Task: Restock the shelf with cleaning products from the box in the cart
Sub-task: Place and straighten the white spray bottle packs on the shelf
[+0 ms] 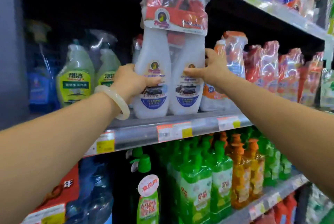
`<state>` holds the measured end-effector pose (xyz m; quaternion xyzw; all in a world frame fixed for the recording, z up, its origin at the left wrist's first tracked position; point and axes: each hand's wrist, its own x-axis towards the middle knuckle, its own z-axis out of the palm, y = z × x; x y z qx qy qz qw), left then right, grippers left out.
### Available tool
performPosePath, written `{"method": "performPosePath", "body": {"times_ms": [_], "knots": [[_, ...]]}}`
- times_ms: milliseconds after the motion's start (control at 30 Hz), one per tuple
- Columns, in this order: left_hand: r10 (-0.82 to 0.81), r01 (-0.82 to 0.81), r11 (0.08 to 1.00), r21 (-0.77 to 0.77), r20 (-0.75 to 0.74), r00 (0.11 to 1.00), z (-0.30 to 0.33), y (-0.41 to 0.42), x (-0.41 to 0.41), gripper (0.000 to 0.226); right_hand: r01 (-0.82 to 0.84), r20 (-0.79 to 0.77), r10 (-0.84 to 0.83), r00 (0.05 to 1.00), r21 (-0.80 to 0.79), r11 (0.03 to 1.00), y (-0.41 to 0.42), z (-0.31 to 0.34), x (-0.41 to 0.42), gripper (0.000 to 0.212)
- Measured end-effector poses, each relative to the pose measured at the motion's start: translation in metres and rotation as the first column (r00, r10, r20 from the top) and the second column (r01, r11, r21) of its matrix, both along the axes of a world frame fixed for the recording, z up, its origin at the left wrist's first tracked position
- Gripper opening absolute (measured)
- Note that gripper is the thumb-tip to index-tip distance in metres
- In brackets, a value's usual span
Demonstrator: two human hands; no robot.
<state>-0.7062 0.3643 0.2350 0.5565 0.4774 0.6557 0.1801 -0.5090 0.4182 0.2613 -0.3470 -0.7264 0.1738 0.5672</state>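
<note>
A shrink-wrapped twin pack of white spray-cleaner bottles (162, 46) with red trigger tops stands upright on the front edge of the middle shelf (198, 124). My left hand (132, 81), with a pale bangle on the wrist, grips the left bottle's body. My right hand (211, 68) holds the right bottle from its right side, thumb across the label. Another white pack stands partly hidden right behind it. The cart and box are out of view.
Green twin packs (75, 77) and a blue spray bottle (38, 79) stand to the left, orange and red wrapped packs (271, 72) to the right. The upper shelf edge (282, 12) hangs above. Green and orange pump bottles (222, 173) fill the shelf below.
</note>
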Motion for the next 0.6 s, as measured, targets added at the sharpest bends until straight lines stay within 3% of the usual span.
{"method": "performPosePath", "body": {"times_ms": [67, 167, 233, 333, 600], "knots": [[0.008, -0.008, 1.0, -0.02, 0.006, 1.0, 0.0, 0.011, 0.005, 0.054, -0.022, 0.018, 0.022, 1.0, -0.015, 1.0, 0.014, -0.005, 0.004, 0.059], [0.001, 0.0, 1.0, -0.027, 0.042, 0.999, -0.001, 0.022, 0.01, 0.019, 0.081, 0.173, -0.088, 0.981, 0.05, 0.995, 0.025, -0.005, 0.005, 0.063], [-0.009, 0.011, 1.0, -0.024, 0.075, 0.997, -0.003, 0.024, 0.013, 0.016, 0.2, 0.358, -0.218, 0.908, 0.085, 0.976, 0.023, -0.01, 0.001, 0.088], [-0.018, 0.024, 0.999, -0.045, 0.131, 0.991, -0.004, 0.028, 0.016, 0.009, 0.267, 0.554, -0.28, 0.784, 0.106, 0.958, 0.016, -0.033, -0.01, 0.118], [0.037, -0.035, 0.999, -0.014, 0.16, 0.986, -0.004, 0.04, 0.024, 0.01, 0.322, 0.546, -0.334, 0.769, 0.121, 0.939, 0.031, -0.045, -0.022, 0.117]]}}
